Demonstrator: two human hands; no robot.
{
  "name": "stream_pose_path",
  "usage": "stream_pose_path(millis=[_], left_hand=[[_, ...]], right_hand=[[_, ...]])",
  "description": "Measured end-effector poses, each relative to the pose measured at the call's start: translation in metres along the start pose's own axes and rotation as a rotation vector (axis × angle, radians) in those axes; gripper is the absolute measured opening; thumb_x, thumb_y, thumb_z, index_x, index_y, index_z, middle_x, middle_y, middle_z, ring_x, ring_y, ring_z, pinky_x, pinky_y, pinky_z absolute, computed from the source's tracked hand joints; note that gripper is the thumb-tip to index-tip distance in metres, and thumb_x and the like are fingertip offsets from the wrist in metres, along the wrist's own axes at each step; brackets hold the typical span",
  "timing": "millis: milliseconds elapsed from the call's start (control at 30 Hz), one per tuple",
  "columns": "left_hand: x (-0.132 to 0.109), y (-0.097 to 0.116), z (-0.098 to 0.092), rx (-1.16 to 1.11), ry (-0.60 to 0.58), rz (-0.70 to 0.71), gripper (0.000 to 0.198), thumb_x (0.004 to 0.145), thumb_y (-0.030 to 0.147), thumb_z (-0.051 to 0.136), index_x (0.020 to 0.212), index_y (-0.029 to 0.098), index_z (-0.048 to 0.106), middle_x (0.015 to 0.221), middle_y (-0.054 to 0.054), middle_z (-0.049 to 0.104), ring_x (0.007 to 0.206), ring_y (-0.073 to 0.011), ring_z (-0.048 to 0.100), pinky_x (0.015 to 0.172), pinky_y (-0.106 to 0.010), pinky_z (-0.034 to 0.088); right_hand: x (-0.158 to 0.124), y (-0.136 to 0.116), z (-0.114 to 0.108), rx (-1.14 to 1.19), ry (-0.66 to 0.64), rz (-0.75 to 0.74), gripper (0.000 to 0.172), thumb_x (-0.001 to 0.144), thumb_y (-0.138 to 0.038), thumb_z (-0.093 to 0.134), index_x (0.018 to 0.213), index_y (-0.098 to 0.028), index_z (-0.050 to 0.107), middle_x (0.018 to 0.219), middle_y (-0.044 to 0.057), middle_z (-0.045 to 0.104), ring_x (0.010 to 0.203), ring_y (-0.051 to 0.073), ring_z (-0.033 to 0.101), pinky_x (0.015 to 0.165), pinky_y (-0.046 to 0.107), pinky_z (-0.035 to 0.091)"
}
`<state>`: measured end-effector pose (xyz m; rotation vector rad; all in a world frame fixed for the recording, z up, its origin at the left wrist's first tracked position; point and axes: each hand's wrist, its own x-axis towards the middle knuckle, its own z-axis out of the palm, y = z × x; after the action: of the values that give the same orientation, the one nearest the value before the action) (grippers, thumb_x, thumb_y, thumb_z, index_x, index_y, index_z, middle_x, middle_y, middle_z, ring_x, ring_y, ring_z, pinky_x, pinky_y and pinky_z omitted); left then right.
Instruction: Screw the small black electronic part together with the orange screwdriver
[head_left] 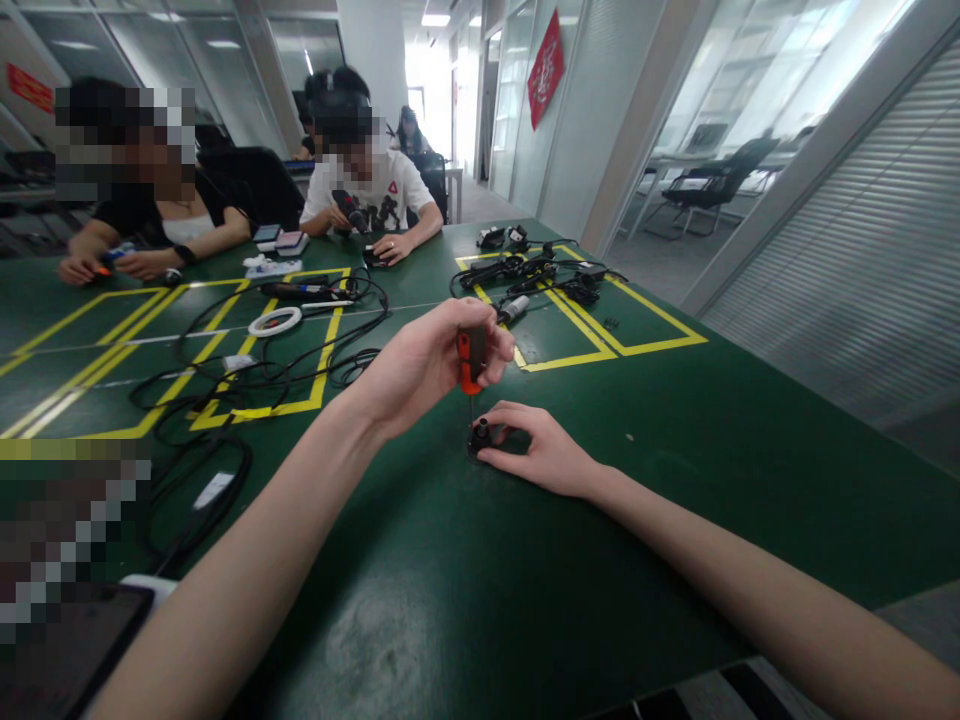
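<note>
My left hand [450, 350] is closed around the orange and black handle of a screwdriver [470, 372]. The screwdriver stands upright, its thin shaft pointing down at a small black part [480, 436] on the green table. Whether the tip sits in a screw is too small to tell. My right hand [536, 447] pinches that black part from the right between thumb and fingers. A short round stub sticks up from the part.
Black cables and adapters [525, 270] lie beyond my hands inside yellow tape outlines. More cable coils, with a white ring [274, 321], spread to the left. A dark-screened device [82, 640] is at the lower left. Two people work across the green table [712, 450].
</note>
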<state>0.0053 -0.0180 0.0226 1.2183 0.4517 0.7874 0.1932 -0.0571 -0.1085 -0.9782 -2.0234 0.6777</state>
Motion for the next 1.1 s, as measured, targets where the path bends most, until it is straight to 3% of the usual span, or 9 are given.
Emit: stream_pose_path(millis=[233, 600, 733, 833, 967, 1100], left_hand=[[0.0000, 0.0016, -0.0009, 0.021, -0.021, 0.004, 0.019, 0.085, 0.035, 0.064, 0.084, 0.016, 0.062, 0.068, 0.000, 0.059, 0.059, -0.0112, 0.051, 0.060, -0.025, 0.043], [-0.0004, -0.0015, -0.0012, 0.058, -0.041, 0.022, 0.027, 0.083, 0.037, 0.074, 0.080, 0.017, 0.056, 0.076, 0.000, 0.063, 0.068, -0.0113, 0.059, 0.066, -0.023, 0.047], [-0.0011, 0.0000, 0.0002, 0.078, -0.021, 0.020, 0.027, 0.086, 0.037, 0.070, 0.078, 0.018, 0.052, 0.067, 0.002, 0.057, 0.057, -0.0092, 0.050, 0.058, -0.023, 0.040], [-0.0005, 0.0006, 0.0005, 0.064, -0.021, 0.014, 0.025, 0.087, 0.040, 0.067, 0.081, 0.018, 0.058, 0.062, 0.003, 0.051, 0.053, -0.0090, 0.044, 0.056, -0.023, 0.037], [0.0011, 0.0016, 0.0002, 0.038, -0.028, -0.004, 0.033, 0.089, 0.046, 0.059, 0.076, 0.015, 0.063, 0.061, 0.000, 0.050, 0.057, -0.0118, 0.046, 0.057, -0.025, 0.040], [0.0012, 0.0017, 0.0004, 0.015, 0.004, 0.006, 0.031, 0.089, 0.040, 0.057, 0.070, 0.016, 0.059, 0.065, -0.002, 0.053, 0.060, -0.0131, 0.050, 0.060, -0.026, 0.043]], right_hand=[[0.0003, -0.0012, -0.0005, -0.008, -0.002, 0.000, 0.020, 0.090, -0.028, 0.075, 0.107, -0.019, 0.072, 0.102, 0.008, 0.074, 0.082, 0.018, 0.070, 0.076, 0.032, 0.060], [0.0003, -0.0008, -0.0003, -0.001, 0.002, -0.005, 0.018, 0.090, -0.027, 0.075, 0.106, -0.018, 0.072, 0.102, 0.008, 0.075, 0.082, 0.018, 0.070, 0.076, 0.033, 0.060], [0.0001, -0.0007, -0.0005, -0.012, 0.002, -0.009, 0.019, 0.090, -0.027, 0.074, 0.106, -0.018, 0.071, 0.104, 0.009, 0.075, 0.082, 0.019, 0.070, 0.076, 0.033, 0.060], [0.0001, -0.0003, -0.0002, -0.013, 0.001, -0.006, 0.019, 0.090, -0.027, 0.075, 0.107, -0.019, 0.071, 0.104, 0.008, 0.074, 0.082, 0.018, 0.070, 0.076, 0.033, 0.060], [0.0000, 0.0001, 0.0005, -0.003, -0.001, -0.003, 0.020, 0.090, -0.027, 0.075, 0.107, -0.017, 0.071, 0.105, 0.009, 0.074, 0.082, 0.018, 0.070, 0.076, 0.032, 0.060], [-0.0003, 0.0001, 0.0005, 0.005, 0.002, -0.010, 0.020, 0.090, -0.026, 0.075, 0.107, -0.017, 0.071, 0.104, 0.009, 0.074, 0.082, 0.018, 0.070, 0.076, 0.032, 0.060]])
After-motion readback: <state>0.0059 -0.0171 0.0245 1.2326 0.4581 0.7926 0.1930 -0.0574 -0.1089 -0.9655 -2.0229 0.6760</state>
